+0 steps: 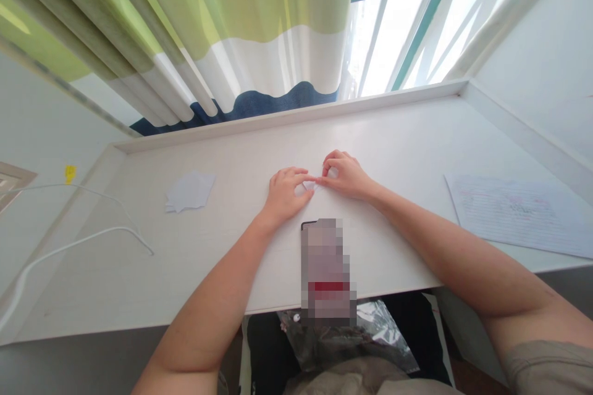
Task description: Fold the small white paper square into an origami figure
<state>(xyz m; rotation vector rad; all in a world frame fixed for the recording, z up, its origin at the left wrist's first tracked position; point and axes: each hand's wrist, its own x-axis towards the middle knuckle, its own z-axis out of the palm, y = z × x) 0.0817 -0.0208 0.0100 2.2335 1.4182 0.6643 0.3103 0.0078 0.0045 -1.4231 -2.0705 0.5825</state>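
Note:
A small piece of white folded paper [309, 185] lies on the white desk [241, 222] between my two hands. My left hand [288, 192] touches it from the left, with thumb and index finger curved around its near and far sides. From the right, my right hand [343, 175] pinches the paper's edge between thumb and fingers, the other fingers curled. The fingertips of both hands nearly meet over the paper. Part of the paper is hidden under the fingers.
Loose white papers [189, 192] lie at the left, near a white cable [115, 229]. A pixelated phone-like object [324, 265] sits at the front edge. Written sheets [519, 213] are at the right. A raised rim [296, 118] runs along the back, below a curtain [278, 12].

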